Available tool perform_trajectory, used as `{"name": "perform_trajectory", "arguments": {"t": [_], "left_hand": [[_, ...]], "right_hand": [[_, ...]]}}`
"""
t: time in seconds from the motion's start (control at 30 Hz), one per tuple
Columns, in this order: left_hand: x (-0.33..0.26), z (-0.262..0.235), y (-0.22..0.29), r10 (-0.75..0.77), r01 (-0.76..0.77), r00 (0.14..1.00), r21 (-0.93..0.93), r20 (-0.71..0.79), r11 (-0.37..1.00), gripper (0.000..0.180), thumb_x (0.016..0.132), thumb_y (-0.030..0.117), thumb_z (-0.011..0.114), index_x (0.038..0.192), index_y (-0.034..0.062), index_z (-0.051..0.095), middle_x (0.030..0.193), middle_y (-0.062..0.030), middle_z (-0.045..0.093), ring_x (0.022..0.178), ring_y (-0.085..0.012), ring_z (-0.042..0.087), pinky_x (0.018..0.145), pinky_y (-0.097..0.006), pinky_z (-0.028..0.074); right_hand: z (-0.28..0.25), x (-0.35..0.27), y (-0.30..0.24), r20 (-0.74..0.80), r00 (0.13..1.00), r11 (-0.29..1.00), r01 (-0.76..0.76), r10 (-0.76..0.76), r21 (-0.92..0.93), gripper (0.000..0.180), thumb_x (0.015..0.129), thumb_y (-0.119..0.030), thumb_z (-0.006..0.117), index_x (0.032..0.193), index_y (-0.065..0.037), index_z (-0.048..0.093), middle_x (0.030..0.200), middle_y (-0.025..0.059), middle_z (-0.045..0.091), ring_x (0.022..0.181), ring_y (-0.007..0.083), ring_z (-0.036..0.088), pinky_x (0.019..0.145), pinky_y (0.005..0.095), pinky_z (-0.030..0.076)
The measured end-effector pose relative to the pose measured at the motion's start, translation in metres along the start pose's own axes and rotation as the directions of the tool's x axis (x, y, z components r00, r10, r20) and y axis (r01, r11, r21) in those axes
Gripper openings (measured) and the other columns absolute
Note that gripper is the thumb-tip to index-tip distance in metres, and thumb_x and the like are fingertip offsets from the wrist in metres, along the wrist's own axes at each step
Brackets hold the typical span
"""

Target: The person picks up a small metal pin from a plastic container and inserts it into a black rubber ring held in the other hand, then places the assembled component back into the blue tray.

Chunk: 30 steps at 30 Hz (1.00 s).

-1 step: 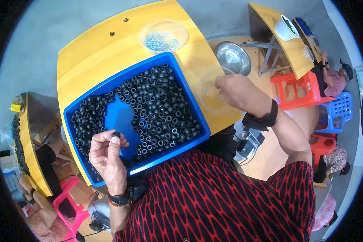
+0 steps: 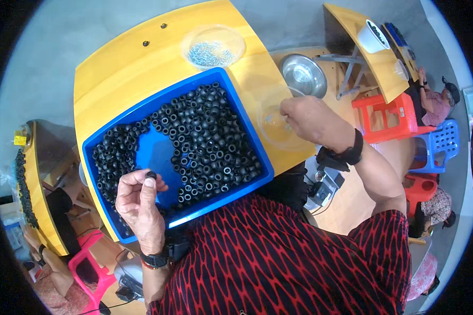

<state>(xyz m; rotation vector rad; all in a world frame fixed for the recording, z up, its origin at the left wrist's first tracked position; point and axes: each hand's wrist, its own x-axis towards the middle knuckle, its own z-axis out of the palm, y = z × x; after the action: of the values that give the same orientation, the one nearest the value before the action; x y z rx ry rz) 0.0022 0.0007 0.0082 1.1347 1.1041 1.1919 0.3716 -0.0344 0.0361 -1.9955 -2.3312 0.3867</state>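
Note:
A small black ring-shaped part point(image 2: 151, 175) is pinched between the thumb and fingers of my left hand point(image 2: 140, 202), above the near left part of a blue tray point(image 2: 194, 214). Several heaps of similar black hollow parts point(image 2: 210, 139) fill the tray, with bare blue bottom between them. My right hand point(image 2: 312, 119) is over a shallow clear bowl point(image 2: 266, 128) at the table's right side. Its fingers are drawn together, and whatever they may hold is hidden. A few tiny light bits lie in that bowl.
Behind the tray, another clear bowl point(image 2: 213, 51) holds small bluish-silver pieces. Two loose black parts point(image 2: 146, 43) rest on the yellow table point(image 2: 110, 79). A metal basin point(image 2: 303, 76) stands off its right edge. Other people sit at tables on both sides, near red and blue stools point(image 2: 440, 144).

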Motion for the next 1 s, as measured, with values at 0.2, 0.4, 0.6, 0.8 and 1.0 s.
{"name": "perform_trajectory", "arguments": {"t": [0.2,0.4,0.6,0.8,1.0], "left_hand": [[0.000,0.000,0.001,-0.013,0.013,1.000,-0.016,-0.004,1.000,0.010,0.093,0.009,0.067,0.098,0.0024,0.061,0.085,-0.0062,0.065,0.073,-0.0136,0.063,0.067,-0.030,0.056],[-0.001,0.001,0.002,-0.023,0.023,1.000,0.016,0.004,1.000,0.008,0.094,0.010,0.065,0.097,0.0033,0.061,0.084,-0.0053,0.063,0.074,-0.0134,0.062,0.066,-0.030,0.055],[-0.001,0.000,0.001,-0.038,0.038,0.999,0.022,0.004,0.999,0.008,0.094,0.010,0.065,0.097,0.0031,0.061,0.084,-0.0055,0.064,0.074,-0.0136,0.062,0.067,-0.031,0.055],[0.001,-0.001,-0.001,-0.026,0.027,0.999,-0.004,0.019,1.000,0.008,0.094,0.009,0.065,0.098,0.0029,0.062,0.085,-0.0061,0.065,0.073,-0.0139,0.063,0.067,-0.031,0.055],[0.001,-0.004,-0.003,-0.036,0.036,0.999,-0.024,-0.001,0.999,0.012,0.092,0.008,0.067,0.100,0.0017,0.061,0.084,-0.0072,0.067,0.073,-0.0140,0.064,0.068,-0.030,0.056]], "right_hand": [[-0.006,0.002,-0.003,0.128,0.988,0.992,0.078,-0.090,0.101,0.013,0.077,-0.002,0.056,0.089,0.003,0.057,0.085,0.0251,0.062,0.091,0.0430,0.062,0.076,0.0484,0.049],[0.014,0.001,0.000,0.097,0.993,0.995,0.061,-0.068,0.073,0.013,0.078,-0.002,0.056,0.091,0.002,0.058,0.085,0.0222,0.064,0.090,0.0435,0.062,0.076,0.0490,0.049],[-0.003,0.005,0.000,0.028,0.998,0.921,-0.070,0.064,0.383,0.014,0.081,0.001,0.064,0.096,0.001,0.065,0.083,0.0178,0.069,0.077,0.0287,0.070,0.070,0.0347,0.054],[-0.001,0.004,0.002,-0.068,0.996,0.898,-0.020,0.055,0.440,0.014,0.081,-0.003,0.062,0.094,0.002,0.065,0.084,0.0208,0.069,0.079,0.0352,0.070,0.070,0.0416,0.055],[-0.002,0.005,0.003,-0.015,0.999,0.963,-0.033,0.039,0.268,0.012,0.082,-0.003,0.066,0.094,0.001,0.064,0.083,0.0176,0.067,0.077,0.0318,0.068,0.069,0.0374,0.053]]}}
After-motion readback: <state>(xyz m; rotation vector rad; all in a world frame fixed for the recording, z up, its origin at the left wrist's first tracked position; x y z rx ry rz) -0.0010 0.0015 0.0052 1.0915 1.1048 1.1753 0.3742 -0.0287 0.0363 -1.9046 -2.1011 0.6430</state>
